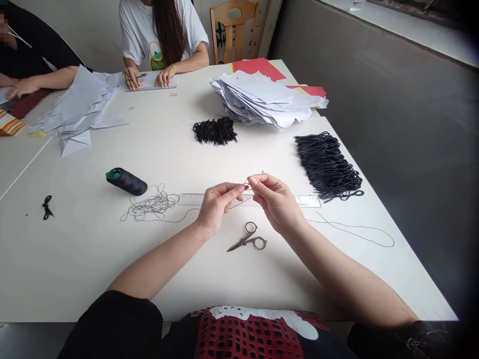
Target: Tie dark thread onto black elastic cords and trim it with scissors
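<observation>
My left hand [217, 207] and my right hand [275, 202] are raised above the white table [75, 259], fingertips nearly meeting. Each pinches at a thin black thread [187, 214], and a slim needle [258, 177] shows between them, though the fingers partly hide it. The thread trails left to a loose tangle [151, 204], which lies near a dark thread spool [126, 181]. Below my hands rest small steel scissors [247, 238]. A clear plastic ruler [192, 199] lies under my hands.
Black cord loops [327, 167] lie right, with a smaller bundle [214, 131] behind. Beyond stand white paper sheets [262, 97] on red card [258, 67]. Two co-workers sit opposite and left, one [160, 35] handling paper. The table's right edge [396, 219] runs nearby.
</observation>
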